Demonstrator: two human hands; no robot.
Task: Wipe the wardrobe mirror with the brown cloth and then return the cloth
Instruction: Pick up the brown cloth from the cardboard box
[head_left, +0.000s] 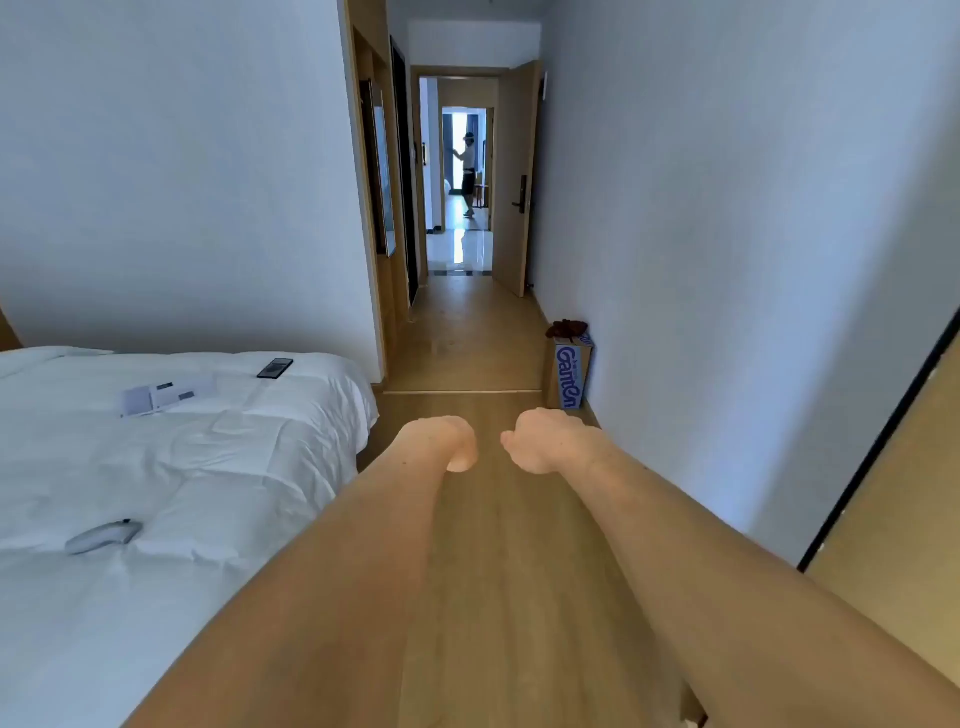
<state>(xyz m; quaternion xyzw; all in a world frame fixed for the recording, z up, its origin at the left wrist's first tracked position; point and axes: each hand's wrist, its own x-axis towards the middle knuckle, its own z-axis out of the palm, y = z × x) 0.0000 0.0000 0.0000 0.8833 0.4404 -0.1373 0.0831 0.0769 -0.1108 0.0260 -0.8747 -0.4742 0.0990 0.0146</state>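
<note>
Hands nearest: left hand (441, 441) and right hand (543, 441) held out side by side over the wooden floor (498, 545), fingers loosely curled under, gripping nothing. Beyond, ahead to the right: cardboard box (571, 376) standing on the floor, with the brown cloth (569, 328) bunched in a heap on top. Looks soft, light and limp, perhaps fuzzy. No risk of breakage, but bound to droop and trail if pinched at a corner. Best gathered from above at the middle of the heap, one hand probably enough. Farther on, at the left: wardrobe mirror (383, 171), seen nearly edge-on and well apart from the box. Rigid glass, so likely to want flat, even pressure through the cloth.
</note>
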